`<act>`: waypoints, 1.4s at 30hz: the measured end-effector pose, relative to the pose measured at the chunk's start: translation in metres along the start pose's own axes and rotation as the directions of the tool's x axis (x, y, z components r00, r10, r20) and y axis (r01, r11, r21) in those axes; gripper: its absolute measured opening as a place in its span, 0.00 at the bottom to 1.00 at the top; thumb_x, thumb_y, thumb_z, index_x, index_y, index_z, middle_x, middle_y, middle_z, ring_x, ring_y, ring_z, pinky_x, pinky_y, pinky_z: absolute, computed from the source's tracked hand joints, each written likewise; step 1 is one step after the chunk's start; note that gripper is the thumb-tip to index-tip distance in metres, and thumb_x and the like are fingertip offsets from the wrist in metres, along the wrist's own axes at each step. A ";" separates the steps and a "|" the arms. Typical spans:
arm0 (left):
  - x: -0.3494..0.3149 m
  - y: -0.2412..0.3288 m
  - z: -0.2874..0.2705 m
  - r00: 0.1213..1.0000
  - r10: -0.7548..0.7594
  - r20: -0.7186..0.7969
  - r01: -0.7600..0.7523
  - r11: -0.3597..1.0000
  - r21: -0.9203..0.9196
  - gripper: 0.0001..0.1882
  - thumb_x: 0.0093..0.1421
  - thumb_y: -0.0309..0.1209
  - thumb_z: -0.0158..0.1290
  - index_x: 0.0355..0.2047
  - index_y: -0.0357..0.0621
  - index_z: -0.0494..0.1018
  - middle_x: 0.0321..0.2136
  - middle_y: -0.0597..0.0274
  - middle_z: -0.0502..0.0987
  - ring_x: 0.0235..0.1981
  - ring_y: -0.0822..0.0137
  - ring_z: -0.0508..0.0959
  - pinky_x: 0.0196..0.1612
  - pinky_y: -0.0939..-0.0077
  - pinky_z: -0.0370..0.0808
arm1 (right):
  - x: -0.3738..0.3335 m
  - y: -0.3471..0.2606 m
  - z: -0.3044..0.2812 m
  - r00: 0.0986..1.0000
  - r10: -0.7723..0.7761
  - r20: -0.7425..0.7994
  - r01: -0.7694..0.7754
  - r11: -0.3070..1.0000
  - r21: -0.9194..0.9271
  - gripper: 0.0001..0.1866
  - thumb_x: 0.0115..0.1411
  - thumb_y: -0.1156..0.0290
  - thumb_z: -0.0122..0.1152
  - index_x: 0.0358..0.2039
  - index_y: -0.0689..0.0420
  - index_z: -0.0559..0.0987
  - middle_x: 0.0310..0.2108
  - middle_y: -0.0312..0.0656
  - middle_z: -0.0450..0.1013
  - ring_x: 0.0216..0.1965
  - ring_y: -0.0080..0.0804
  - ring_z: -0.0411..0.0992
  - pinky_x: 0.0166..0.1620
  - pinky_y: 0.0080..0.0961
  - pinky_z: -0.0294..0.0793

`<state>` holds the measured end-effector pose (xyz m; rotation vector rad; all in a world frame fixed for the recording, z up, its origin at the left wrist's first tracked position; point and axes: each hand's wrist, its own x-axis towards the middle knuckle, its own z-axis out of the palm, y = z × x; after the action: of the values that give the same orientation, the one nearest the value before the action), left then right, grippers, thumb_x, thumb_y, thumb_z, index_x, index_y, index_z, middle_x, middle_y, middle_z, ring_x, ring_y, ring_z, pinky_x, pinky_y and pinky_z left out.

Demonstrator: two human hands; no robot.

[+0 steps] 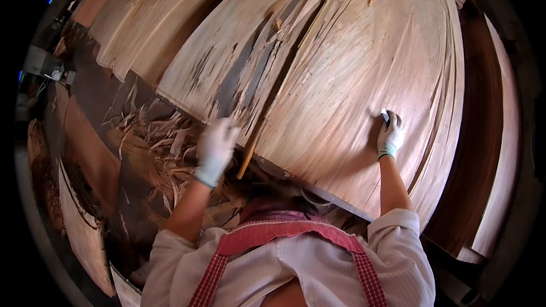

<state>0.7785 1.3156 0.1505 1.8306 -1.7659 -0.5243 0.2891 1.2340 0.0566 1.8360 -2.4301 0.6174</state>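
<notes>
Wide, pale sheets of wood veneer [364, 74] lie stacked in front of me, with splits running along the grain. My right hand [392, 136], in a white glove with a green cuff, is closed around a small black-and-white object [385, 116] low over the right part of the top sheet. What kind of tool it is does not show. My left hand [218, 145], gloved too, is smeared by motion near the stack's front edge, and its fingers cannot be made out. Beside it a narrow loose strip of veneer [248, 156] sticks out past that edge.
Torn veneer scraps [165, 148] are heaped on the floor at left. A second veneer stack [148, 17] stands at the far left, and dark reddish sheets [469, 136] are at the right. Curved offcuts [85, 227] lie at the lower left. Ragged gaps [247, 68] open in the top sheet.
</notes>
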 end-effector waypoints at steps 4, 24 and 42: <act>0.010 0.036 0.050 0.991 -0.021 0.129 -0.010 0.971 0.237 0.15 0.57 0.38 0.58 0.38 0.42 0.71 0.34 0.54 0.78 0.35 0.54 0.78 0.39 0.59 0.75 | 0.000 0.003 0.003 1.000 -0.010 -0.007 0.010 1.000 -0.021 0.22 0.56 0.72 0.56 0.52 0.42 0.73 0.54 0.42 0.68 0.47 0.50 0.72 0.46 0.43 0.75; 0.019 0.027 0.071 0.950 -0.099 0.296 0.025 0.969 0.244 0.22 0.56 0.32 0.53 0.51 0.40 0.64 0.39 0.43 0.75 0.39 0.44 0.76 0.41 0.51 0.73 | 0.003 -0.007 -0.012 0.999 0.034 0.002 -0.034 0.999 0.026 0.22 0.54 0.74 0.58 0.50 0.43 0.73 0.53 0.40 0.69 0.42 0.49 0.74 0.43 0.43 0.76; 0.084 0.053 0.112 0.977 -0.106 0.186 0.067 0.977 0.202 0.17 0.54 0.37 0.59 0.39 0.41 0.69 0.36 0.45 0.76 0.38 0.43 0.77 0.40 0.52 0.73 | 0.002 -0.005 -0.011 1.000 0.029 0.007 -0.030 0.998 0.052 0.24 0.53 0.75 0.59 0.52 0.44 0.72 0.54 0.41 0.68 0.44 0.50 0.73 0.43 0.43 0.76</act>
<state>0.6738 1.2201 0.1034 2.0592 -1.9313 -0.6019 0.2909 1.2345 0.0688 1.8263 -2.4724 0.6848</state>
